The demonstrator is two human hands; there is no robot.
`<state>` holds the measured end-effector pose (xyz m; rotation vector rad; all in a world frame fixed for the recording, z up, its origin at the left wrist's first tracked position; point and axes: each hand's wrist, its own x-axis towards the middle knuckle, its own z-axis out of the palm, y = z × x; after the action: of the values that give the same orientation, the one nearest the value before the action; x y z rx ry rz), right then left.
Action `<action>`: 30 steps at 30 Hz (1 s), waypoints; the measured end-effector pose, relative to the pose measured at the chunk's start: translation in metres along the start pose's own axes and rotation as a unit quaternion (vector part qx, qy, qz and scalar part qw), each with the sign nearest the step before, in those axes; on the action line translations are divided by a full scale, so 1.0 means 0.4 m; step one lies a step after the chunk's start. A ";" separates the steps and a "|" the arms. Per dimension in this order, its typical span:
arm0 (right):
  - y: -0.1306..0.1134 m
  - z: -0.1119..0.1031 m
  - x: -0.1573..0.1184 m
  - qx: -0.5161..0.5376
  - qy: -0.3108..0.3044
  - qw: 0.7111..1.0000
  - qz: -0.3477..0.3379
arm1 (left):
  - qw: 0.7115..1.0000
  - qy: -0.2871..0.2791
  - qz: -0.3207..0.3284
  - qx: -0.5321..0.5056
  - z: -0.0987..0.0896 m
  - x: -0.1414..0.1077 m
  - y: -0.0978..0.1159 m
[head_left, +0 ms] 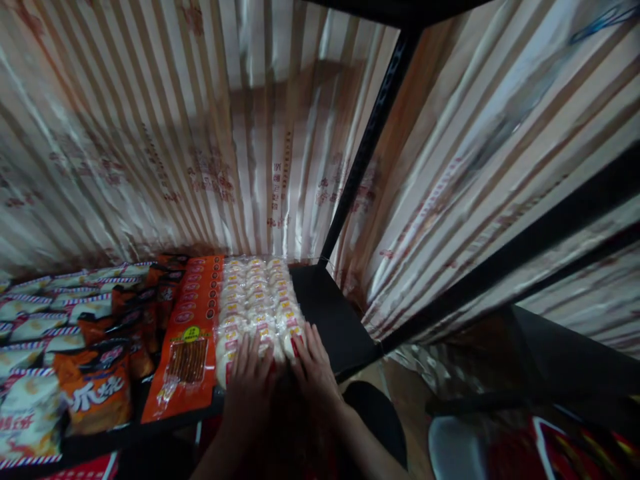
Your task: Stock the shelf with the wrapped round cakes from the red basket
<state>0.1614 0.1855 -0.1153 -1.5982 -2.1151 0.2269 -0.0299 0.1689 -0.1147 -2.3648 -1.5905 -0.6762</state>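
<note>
Rows of small round white packs in clear wrapping (257,293), with yellow and red marks, lie lined up on the shelf. My left hand (250,367) rests on the front packs of the left and middle rows, its fingers stretched out. Beside it, my right hand (316,367) touches the front of the rightmost row, fingers extended and slightly apart. Neither hand is wrapped round a pack. Just left of these rows is a long orange packet (187,340) with brown sticks showing through its window.
Orange-and-black snack bags (95,387) and white bags with striped edges (30,413) fill the shelf's left side. The black shelf board (333,313) shows at right. A black upright post (367,153) and a slanted rail (480,273) frame the corner, before striped sheeting (240,133).
</note>
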 end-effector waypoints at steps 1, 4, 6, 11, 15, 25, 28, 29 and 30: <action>-0.001 0.002 -0.002 -0.004 -0.011 1.000 0.000 | 1.000 -0.018 0.010 0.007 0.001 -0.018 0.012; -0.007 0.004 -0.002 -0.010 -0.033 0.999 0.004 | 0.999 -0.033 0.013 0.038 0.011 -0.054 0.029; -0.013 0.001 -0.002 -0.010 -0.033 0.999 0.003 | 0.998 -0.032 0.017 0.049 0.014 -0.061 0.032; -0.030 -0.005 -0.014 -0.011 -0.003 1.000 0.011 | 0.999 -0.004 -0.006 0.051 -0.004 -0.056 0.053; -0.033 0.001 -0.031 -0.018 -0.005 1.000 0.013 | 0.998 0.012 0.008 0.056 0.001 -0.073 0.074; -0.041 0.014 -0.048 -0.050 -0.031 0.998 0.005 | 0.996 -0.047 0.037 0.059 0.033 -0.094 0.082; -0.046 0.009 -0.050 -0.053 -0.035 0.998 0.000 | 0.995 -0.062 0.041 0.061 0.013 -0.094 0.085; -0.047 0.007 -0.051 -0.053 -0.038 0.998 0.000 | 0.995 -0.070 0.041 0.062 0.006 -0.094 0.087; -0.049 0.005 -0.051 -0.052 -0.040 0.998 0.001 | 0.994 -0.076 0.040 0.063 0.000 -0.093 0.090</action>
<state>0.1478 0.1605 -0.1146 -1.6753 -2.2198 0.1867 -0.0086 0.1241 -0.1298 -2.4211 -1.5384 -0.3751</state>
